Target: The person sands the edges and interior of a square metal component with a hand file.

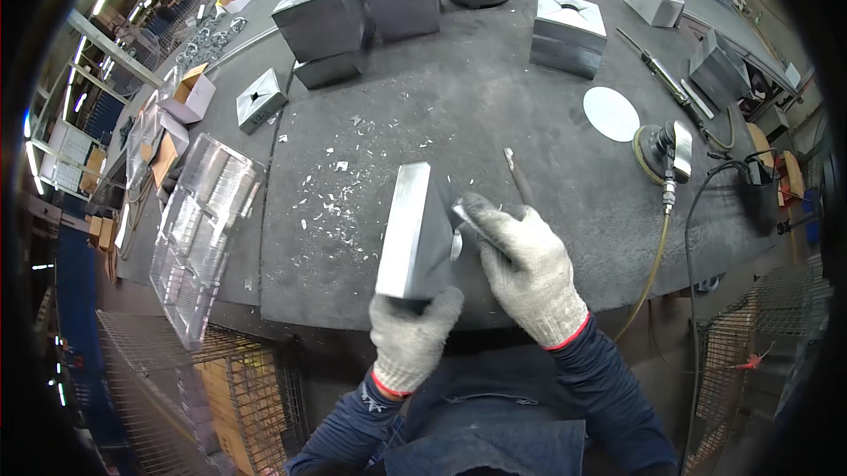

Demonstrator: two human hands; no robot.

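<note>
A silver sheet-metal box (404, 233) stands tilted over the near part of the table, one bright narrow side toward the left. My left hand (411, 344), in a grey-white knit glove with a red cuff edge, grips the box by its lower end, thumb along the right face. Close to that face, by a pale rounded spot, is my gloved right hand (534, 269). Its thumb and fingers are pinched on a small, pale, thin piece whose kind I cannot make out. Just beyond the right hand lies a slim dark tool (519, 174) with a light tip.
White scraps (331, 202) litter the table left of the box. At right lie an air sander (660, 154) with a yellow hose, a white disc (610, 114) and a pen-shaped tool (657, 70). More metal boxes (569, 35) stand farther back. A clear plastic organizer (198, 229) sits left.
</note>
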